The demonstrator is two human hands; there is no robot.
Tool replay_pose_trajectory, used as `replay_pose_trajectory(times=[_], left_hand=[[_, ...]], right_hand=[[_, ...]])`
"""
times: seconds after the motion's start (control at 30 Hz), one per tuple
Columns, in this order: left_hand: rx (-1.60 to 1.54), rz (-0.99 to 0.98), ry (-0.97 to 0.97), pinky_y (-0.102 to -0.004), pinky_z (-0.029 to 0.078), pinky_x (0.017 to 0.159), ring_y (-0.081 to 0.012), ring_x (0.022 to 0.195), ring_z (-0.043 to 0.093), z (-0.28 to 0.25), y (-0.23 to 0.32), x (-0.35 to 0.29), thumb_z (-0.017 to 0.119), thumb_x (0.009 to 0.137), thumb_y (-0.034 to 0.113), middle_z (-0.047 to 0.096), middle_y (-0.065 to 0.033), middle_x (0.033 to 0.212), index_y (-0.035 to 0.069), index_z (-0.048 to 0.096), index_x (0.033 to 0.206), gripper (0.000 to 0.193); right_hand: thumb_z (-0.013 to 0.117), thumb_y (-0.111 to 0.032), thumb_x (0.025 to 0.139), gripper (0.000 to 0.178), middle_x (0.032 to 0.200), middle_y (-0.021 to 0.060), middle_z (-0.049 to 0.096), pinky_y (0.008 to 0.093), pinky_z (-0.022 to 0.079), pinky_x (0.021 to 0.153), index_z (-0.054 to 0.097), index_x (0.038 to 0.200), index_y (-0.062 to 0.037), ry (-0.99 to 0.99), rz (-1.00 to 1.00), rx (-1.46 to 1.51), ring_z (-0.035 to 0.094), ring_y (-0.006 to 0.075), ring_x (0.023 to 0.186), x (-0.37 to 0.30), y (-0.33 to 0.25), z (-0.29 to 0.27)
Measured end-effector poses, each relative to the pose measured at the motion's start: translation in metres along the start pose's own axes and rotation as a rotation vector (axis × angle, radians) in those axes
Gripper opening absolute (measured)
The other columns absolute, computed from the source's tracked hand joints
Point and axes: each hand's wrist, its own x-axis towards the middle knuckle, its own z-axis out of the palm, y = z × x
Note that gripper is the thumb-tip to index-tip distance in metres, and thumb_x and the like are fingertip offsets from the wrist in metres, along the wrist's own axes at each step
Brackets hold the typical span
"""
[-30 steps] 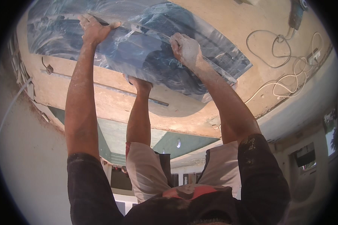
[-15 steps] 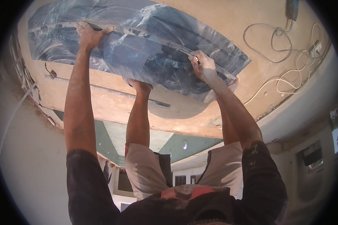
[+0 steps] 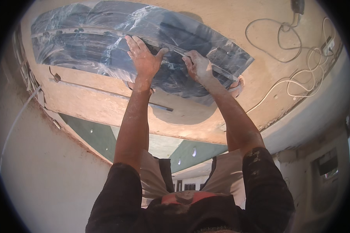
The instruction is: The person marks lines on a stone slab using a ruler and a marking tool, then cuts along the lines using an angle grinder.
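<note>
Fingers of the left hand [image 3: 145,61] lie spread on the long, flat strip [image 3: 101,32]; those of the right hand [image 3: 201,69] curl in at it, though what they grip I cannot tell. The strip rests lengthwise on the dark slab [image 3: 81,50], its long axis running left to right beyond the hands, the right hand nearer its right end.

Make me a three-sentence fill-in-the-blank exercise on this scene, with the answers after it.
Of the left hand and right hand over the dark marbled sheet, the ____ one is nearer the looped pale cable.
The narrow bar lies off the sheet, whereas the long strip lies ____ it.
The dark shirt bears a ____ patch on its front.
Missing words: right; on; red.
</note>
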Motion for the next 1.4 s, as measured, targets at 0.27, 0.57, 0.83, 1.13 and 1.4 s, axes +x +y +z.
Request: replay_pose_trajectory(times=[0.27,0.57,0.83,1.13,1.4], left_hand=[[0.077,-0.05,-0.024,-0.0639,0.021,0.121,-0.0509,0.155,0.0,0.0,0.015,0.005,0.081,0.074,0.066,-0.003,-0.0403,0.163,-0.019,0.006,0.154,0.138],[0.131,-0.115,-0.036,-0.059,0.02,0.123,-0.0471,0.156,0.002,0.004,0.014,0.01,0.081,0.072,0.068,-0.002,-0.0392,0.164,-0.018,0.007,0.155,0.14],[0.185,-0.098,-0.023,-0.0543,0.024,0.123,-0.0469,0.156,0.003,0.005,0.014,0.012,0.082,0.071,0.069,0.002,-0.0413,0.162,-0.019,0.009,0.154,0.141],[0.194,-0.137,-0.034,-0.0518,0.025,0.123,-0.0454,0.156,0.008,-0.005,0.017,0.014,0.084,0.067,0.07,0.009,-0.0422,0.162,-0.021,0.013,0.152,0.143],[0.226,-0.123,-0.024,-0.0499,0.023,0.124,-0.0458,0.156,0.009,-0.003,0.02,0.017,0.083,0.066,0.071,0.012,-0.0428,0.161,-0.022,0.018,0.151,0.142]], right_hand=[[0.065,-0.024,0.1,0.019,0.098,0.016,0.069,0.0452,0.054,0.071,0.064,0.108,-0.0076,0.013,-0.089,0.006,0.068,0.0384,0.081,-0.001,0.009,0.002],[0.066,-0.02,0.099,0.014,0.095,0.0137,0.068,0.0391,0.053,0.072,0.066,0.108,-0.0096,-0.148,-0.114,0.105,0.066,0.035,0.079,-0.059,0.051,-0.074],[0.069,-0.023,0.099,0.019,0.079,0.0109,0.066,0.0345,0.052,0.066,0.068,0.103,-0.0043,-0.077,0.113,-0.057,0.065,0.0203,0.07,-0.134,0.161,-0.161],[0.065,-0.023,0.098,0.016,0.089,0.0157,0.069,0.0436,0.054,0.072,0.068,0.101,-0.0078,-0.014,-0.041,-0.069,0.069,0.0369,0.082,-0.12,0.172,-0.15],[0.063,-0.022,0.098,0.016,0.086,0.0162,0.068,0.0445,0.053,0.068,0.068,0.096,-0.0071,0.031,-0.14,-0.071,0.068,0.0375,0.079,-0.133,0.174,-0.15]])
